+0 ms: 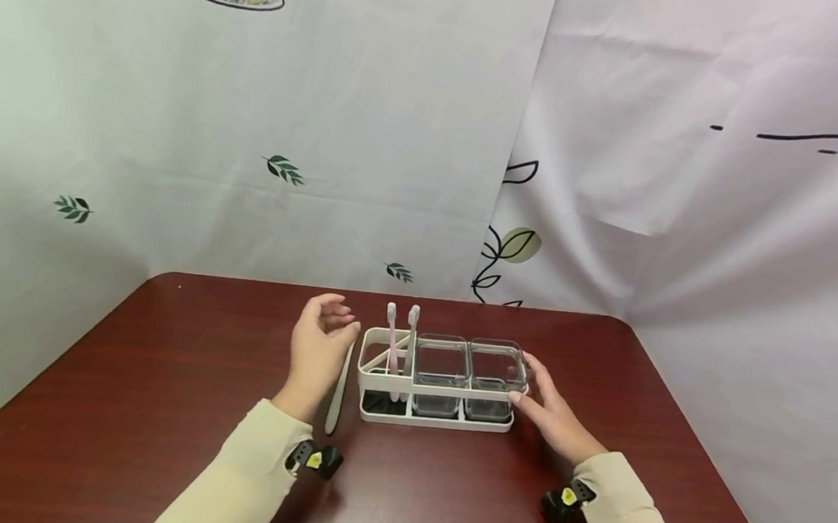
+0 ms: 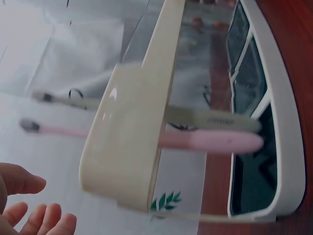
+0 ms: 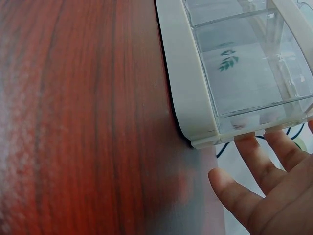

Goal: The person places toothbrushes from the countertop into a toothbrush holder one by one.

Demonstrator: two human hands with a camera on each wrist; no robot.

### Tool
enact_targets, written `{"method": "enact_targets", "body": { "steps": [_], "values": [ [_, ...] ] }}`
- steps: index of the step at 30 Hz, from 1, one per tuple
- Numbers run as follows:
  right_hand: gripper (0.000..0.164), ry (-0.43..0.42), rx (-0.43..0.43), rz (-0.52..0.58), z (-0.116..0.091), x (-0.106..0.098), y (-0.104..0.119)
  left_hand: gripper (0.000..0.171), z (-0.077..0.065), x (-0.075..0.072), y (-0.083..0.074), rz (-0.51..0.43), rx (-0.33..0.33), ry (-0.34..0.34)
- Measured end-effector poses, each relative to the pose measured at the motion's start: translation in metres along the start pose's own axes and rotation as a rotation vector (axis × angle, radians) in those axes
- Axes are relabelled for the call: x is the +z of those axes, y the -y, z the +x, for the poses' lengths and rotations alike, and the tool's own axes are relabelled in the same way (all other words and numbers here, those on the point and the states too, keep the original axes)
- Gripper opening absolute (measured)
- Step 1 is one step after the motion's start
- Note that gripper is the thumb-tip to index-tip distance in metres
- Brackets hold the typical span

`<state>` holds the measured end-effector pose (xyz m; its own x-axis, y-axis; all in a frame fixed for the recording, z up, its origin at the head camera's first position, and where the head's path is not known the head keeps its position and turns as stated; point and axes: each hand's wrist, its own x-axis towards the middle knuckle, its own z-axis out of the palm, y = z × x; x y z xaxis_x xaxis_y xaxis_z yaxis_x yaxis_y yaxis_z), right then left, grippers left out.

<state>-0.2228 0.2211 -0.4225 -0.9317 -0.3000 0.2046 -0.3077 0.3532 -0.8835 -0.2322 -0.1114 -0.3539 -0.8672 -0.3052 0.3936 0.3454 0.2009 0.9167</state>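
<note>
A white toothbrush holder (image 1: pixel 436 391) with two tiers stands on the table. In its left compartment a pink toothbrush (image 1: pixel 392 358) and a grey-green toothbrush (image 1: pixel 409 351) stand upright. Two clear cups (image 1: pixel 442 362) fill the other compartments. My left hand (image 1: pixel 317 356) is just left of the holder, fingers bent and apart from the thumb; the left wrist view shows nothing between them. Beside it is a slim pale handle (image 1: pixel 337 399), its top end hidden near the thumb. My right hand (image 1: pixel 551 411) is at the holder's right end, its extended fingers (image 3: pixel 254 156) touching it.
A dark red wooden table (image 1: pixel 156 405) carries everything. Behind it hangs a pale cloth (image 1: pixel 370 126) printed with leaves, and another pale cloth (image 1: pixel 739 320) closes off the right side. Dark wrist cameras (image 1: pixel 329 461) are strapped to both sleeves.
</note>
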Motion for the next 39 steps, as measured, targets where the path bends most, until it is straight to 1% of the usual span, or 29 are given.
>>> {"method": "enact_targets", "body": {
  "steps": [3,6,9,11,16,19,24,30,34,39],
  "values": [
    [0.066,0.001,0.007,-0.003,-0.001,0.000,0.000,0.037,0.005,-0.006,0.005,-0.003,-0.043,-0.014],
    [0.066,-0.004,0.015,-0.007,-0.001,0.000,0.000,0.037,0.010,-0.011,0.009,-0.002,-0.085,0.004],
    [0.065,-0.003,0.011,-0.010,-0.001,0.001,0.000,0.037,0.014,-0.016,0.012,0.002,-0.142,0.035],
    [0.065,-0.003,0.005,-0.014,-0.001,0.001,0.000,0.038,0.017,-0.019,0.015,0.007,-0.194,0.054],
    [0.065,-0.007,0.009,-0.007,-0.001,0.002,0.000,0.043,0.023,-0.025,0.022,-0.003,-0.350,0.099],
    [0.065,-0.010,0.010,-0.017,-0.002,0.002,0.000,0.046,0.025,-0.026,0.026,-0.015,-0.407,0.115],
    [0.065,-0.017,0.024,-0.044,-0.001,0.001,0.000,0.048,0.031,-0.027,0.032,-0.024,-0.449,0.131],
    [0.065,-0.012,0.020,-0.060,0.000,0.000,-0.001,0.048,0.036,-0.027,0.042,0.004,-0.495,0.163],
    [0.065,-0.016,0.019,-0.058,-0.001,0.000,-0.001,0.048,0.037,-0.025,0.049,0.028,-0.505,0.178],
    [0.066,-0.014,0.011,-0.030,-0.001,0.000,-0.003,0.046,0.037,-0.022,0.058,0.069,-0.509,0.195]
  ]
}}
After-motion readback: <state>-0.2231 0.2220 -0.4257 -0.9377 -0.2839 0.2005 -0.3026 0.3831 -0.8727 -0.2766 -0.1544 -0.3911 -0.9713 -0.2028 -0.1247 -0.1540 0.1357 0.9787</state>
